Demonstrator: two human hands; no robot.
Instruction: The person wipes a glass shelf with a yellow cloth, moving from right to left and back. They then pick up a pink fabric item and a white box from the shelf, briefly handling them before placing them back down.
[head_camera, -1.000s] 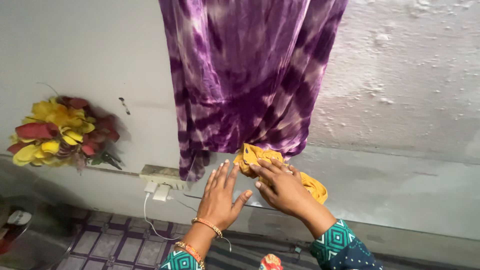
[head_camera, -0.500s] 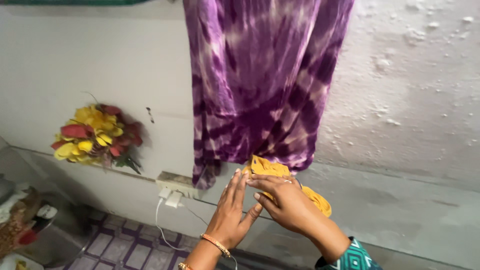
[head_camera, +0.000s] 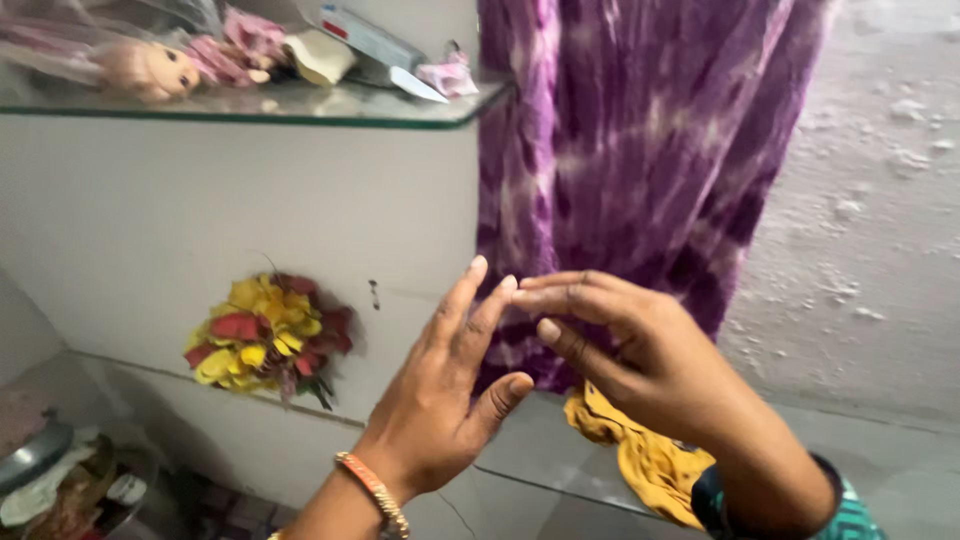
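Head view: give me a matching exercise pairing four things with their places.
Things:
1. purple tie-dye cloth
2. crumpled yellow cloth
3. yellow and red artificial flower bunch
4. pink-dressed doll

Places:
A. lying on the upper glass shelf
B. fixed to the wall, left of the hands
C. hanging down the wall
D. lying on the lower ledge, below the right hand

Pairs: 1-C, 2-D, 3-B, 4-A
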